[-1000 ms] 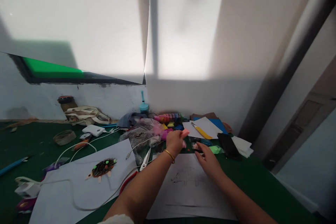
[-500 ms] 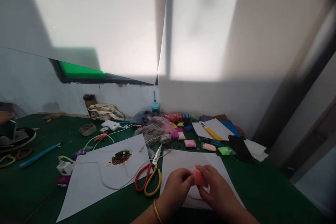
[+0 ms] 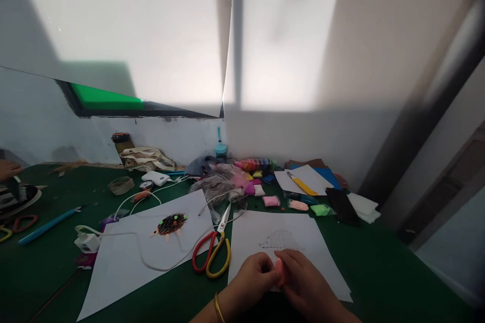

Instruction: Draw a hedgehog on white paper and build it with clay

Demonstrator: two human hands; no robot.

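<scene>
Both hands meet over the lower part of a white paper sheet (image 3: 242, 242) that bears a pencil outline of a hedgehog (image 3: 279, 240). My left hand (image 3: 253, 278) has its thumb and fingers pinched on the left edge of a small coral-pink packet of modelling clay (image 3: 280, 271). From the other side my right hand (image 3: 305, 280) grips the same packet, hiding most of it. To the left, a second sheet (image 3: 129, 257) carries a finished hedgehog (image 3: 170, 224) with a dark back and coloured dots. Scissors (image 3: 214, 250) with one red and one yellow handle lie between the sheets.
A white cable (image 3: 140, 250) crosses the left sheet from a charger (image 3: 87, 243). Behind lie clay packets (image 3: 271, 201), a plastic bag (image 3: 215, 186), a yellow cutter (image 3: 305, 186) and a black pouch (image 3: 343, 206). Another person's hand (image 3: 9, 169) shows at far left.
My hands have come lower and closer together, covering more of the coral packet. The pencil hedgehog outline on the sheet now shows above them. The view has shifted slightly.
</scene>
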